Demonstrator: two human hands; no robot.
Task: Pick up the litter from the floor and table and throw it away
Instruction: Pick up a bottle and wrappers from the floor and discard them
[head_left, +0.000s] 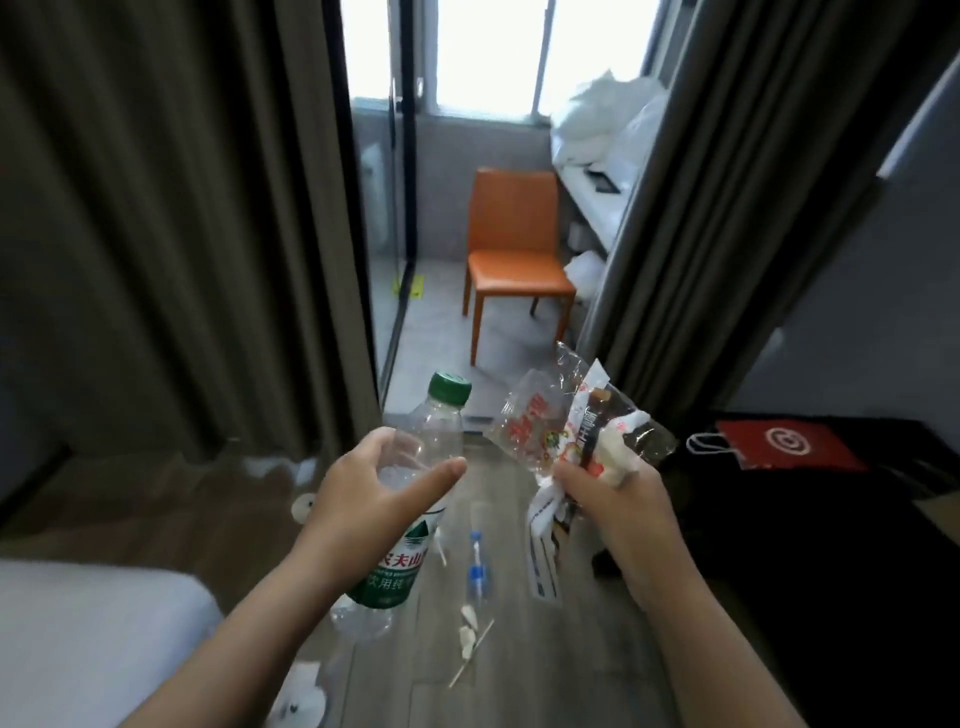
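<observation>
Left hand: your fingers curl around the middle of a clear plastic bottle; the thumb lies across its front, gripping it.
Bottle: green cap up and tilted toward the window, green label below your palm, held above the wooden floor.
Right hand: clenched tight on a bunch of crumpled wrappers that fan out above your fist.
Floor litter: a small blue-capped tube and white scraps with a thin stick lie between your forearms.
Beyond: an orange chair stands by the window.

Clear glossy plastic bottle, crinkly wrappers
</observation>
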